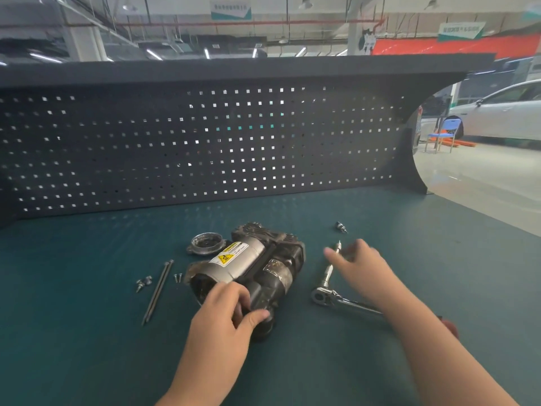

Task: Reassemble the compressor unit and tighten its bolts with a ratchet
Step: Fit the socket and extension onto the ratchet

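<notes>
Gripping one compressor (248, 268) with left hand (231, 312), right hand (360, 268) loose above one ratchet (330, 291), two long bolts (158, 290)

The ratchet (330, 291) is glossy chromed metal, the compressor unit (248, 268) dull, grimy metal with a smoother silver cylinder, and the worktop (87, 332) a matt teal mat.

Workbench in a large indoor garage.
A teal mat (87, 332) covers the bench, backed by a dark pegboard (205, 148). Right, a glossy pale floor (483, 177), blue chair (442, 133), white car (503, 115); strip lights overhead.
</notes>
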